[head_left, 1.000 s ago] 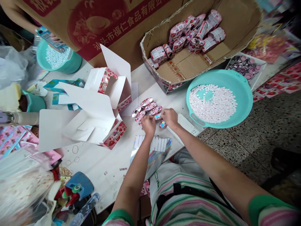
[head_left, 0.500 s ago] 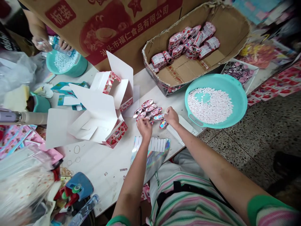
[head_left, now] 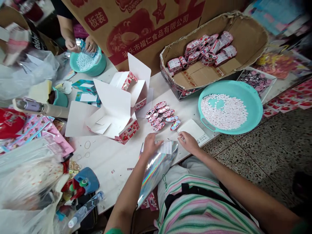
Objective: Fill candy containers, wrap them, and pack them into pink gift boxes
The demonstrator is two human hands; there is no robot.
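Note:
My left hand [head_left: 151, 144] lies over the top edge of a shiny rainbow-silver sheet [head_left: 156, 170] that carries a row of white strips [head_left: 167, 148]. Its thumb stands apart from the fingers. To the right, my right hand [head_left: 188, 143] has its fingertips pinched together near a white pad [head_left: 193, 131]; anything between them is too small to make out. Just beyond both hands, several small oval strawberry-print packs [head_left: 159, 117] lie grouped in rows. Shiny strips show on a pack [head_left: 175, 125] at the right of the group.
Opened white strawberry-print boxes [head_left: 128, 130] stand left. Behind are a cut-down carton [head_left: 179, 89] of pink packs and a big brown carton [head_left: 146, 29]. A teal basin [head_left: 255, 107] of white tablets sits right. A co-worker's hands [head_left: 81, 45] hold a blue packet over another basin [head_left: 98, 66].
Both hands have left the oval packs and come nearer my body, the left onto the silver sheet. The camera view has shifted left, so the table things appear farther right.

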